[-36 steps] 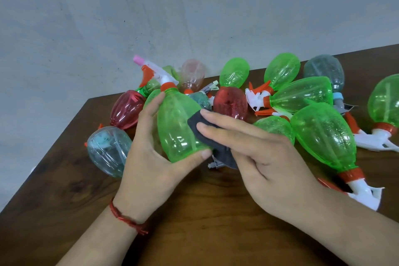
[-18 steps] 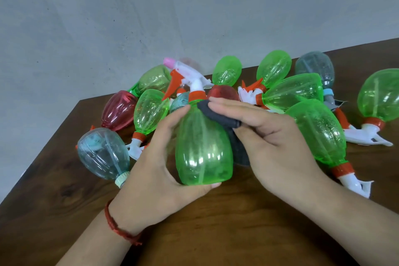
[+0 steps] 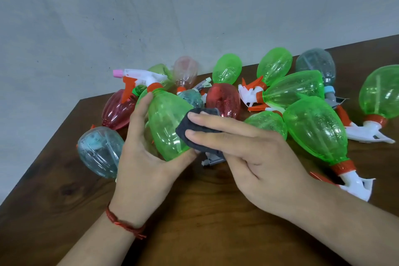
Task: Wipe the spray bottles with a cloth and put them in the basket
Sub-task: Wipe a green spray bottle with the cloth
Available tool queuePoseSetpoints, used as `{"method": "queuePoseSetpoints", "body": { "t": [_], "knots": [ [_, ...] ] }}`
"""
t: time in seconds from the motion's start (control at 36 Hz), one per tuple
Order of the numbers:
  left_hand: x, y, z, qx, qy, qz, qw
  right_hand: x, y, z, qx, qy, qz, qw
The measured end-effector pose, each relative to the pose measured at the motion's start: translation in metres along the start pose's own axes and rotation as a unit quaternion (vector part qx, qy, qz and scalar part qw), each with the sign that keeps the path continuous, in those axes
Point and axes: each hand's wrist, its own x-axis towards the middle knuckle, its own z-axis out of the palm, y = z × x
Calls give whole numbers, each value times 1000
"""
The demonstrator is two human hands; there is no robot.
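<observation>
My left hand (image 3: 142, 164) grips a green spray bottle (image 3: 167, 123) around its body, the white and orange trigger head with a pink nozzle (image 3: 138, 76) pointing up and to the left. My right hand (image 3: 254, 153) presses a dark grey cloth (image 3: 194, 129) against the bottle's right side with straight fingers, its thumb hidden underneath. No basket is in view.
Several more spray bottles lie in a heap on the brown wooden table (image 3: 194, 222): green ones (image 3: 317, 129), red ones (image 3: 223, 101), and a pale blue one (image 3: 99, 151) at the left. A grey wall stands behind. The table's left edge runs diagonally.
The held bottle has tilted back to the left with its nozzle up-left, and my right hand slid the cloth from the bottle's neck down onto its side.
</observation>
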Motion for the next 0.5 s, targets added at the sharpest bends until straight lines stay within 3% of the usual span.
{"method": "queuePoseSetpoints", "body": {
  "t": [0.19, 0.33, 0.42, 0.5],
  "knots": [
    [-5, 7, 3, 26, -93, 33, 995, 7, 5, -4, 49, 55, 90, 993],
    [-8, 15, 1, 0, -131, 61, 989, 12, 1, -9, 209, 93, 181, 957],
    [-5, 15, -2, -32, -161, 54, 985, 15, -3, -13, 264, 99, 198, 939],
    [-2, 9, -2, 3, -175, 51, 983, 15, -1, -12, 267, 102, 205, 936]
  ]
}}
